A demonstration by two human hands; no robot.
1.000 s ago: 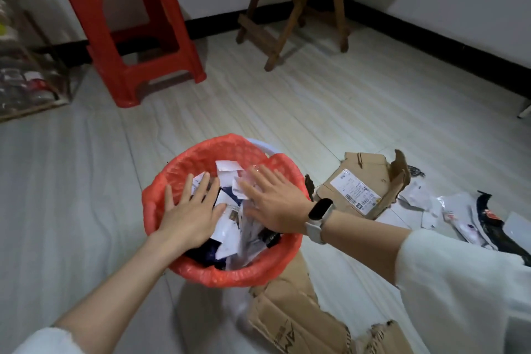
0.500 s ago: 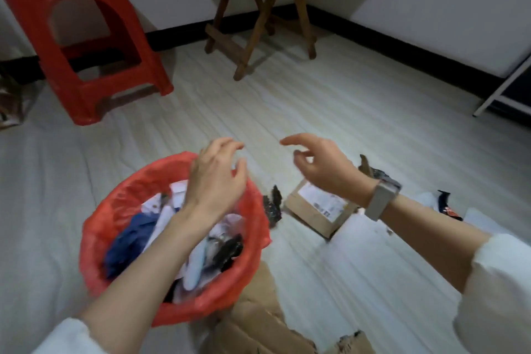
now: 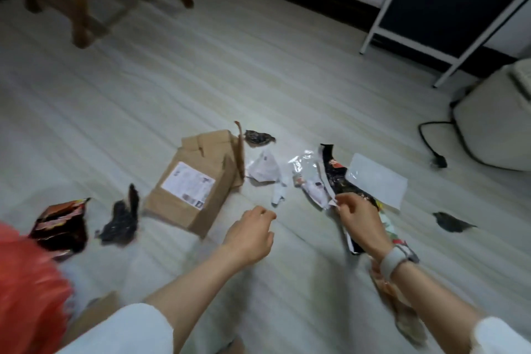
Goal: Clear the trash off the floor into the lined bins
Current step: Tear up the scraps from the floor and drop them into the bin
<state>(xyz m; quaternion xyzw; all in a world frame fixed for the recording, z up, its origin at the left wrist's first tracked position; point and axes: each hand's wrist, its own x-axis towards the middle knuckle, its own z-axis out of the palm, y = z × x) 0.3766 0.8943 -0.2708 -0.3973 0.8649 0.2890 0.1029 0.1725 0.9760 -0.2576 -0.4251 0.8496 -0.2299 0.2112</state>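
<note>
The bin's red liner (image 3: 28, 282) shows blurred at the lower left edge. On the floor lie a flattened cardboard box (image 3: 195, 181), a red and black snack bag (image 3: 60, 224), a black scrap (image 3: 120, 221), crumpled white paper (image 3: 264, 167), a silvery wrapper (image 3: 307, 178), a long black wrapper (image 3: 339, 178) and a clear white sheet (image 3: 376, 178). My right hand (image 3: 359, 221) lies over the black wrapper and its fingertips pinch a white torn edge there. My left hand (image 3: 250, 234) hovers loosely curled beside the box, holding nothing.
More dark scraps lie at the far side (image 3: 258, 136) and at the right (image 3: 451, 223). Brown cardboard (image 3: 402, 304) sits under my right forearm. Wooden stand legs (image 3: 80, 8) are at the back left, a white-framed rack (image 3: 459, 23) and a white appliance (image 3: 497, 123) with a black cord at the right.
Both hands left the bin's contents and swung right. The view turned to the litter; the right hand has dropped onto the black wrapper.
</note>
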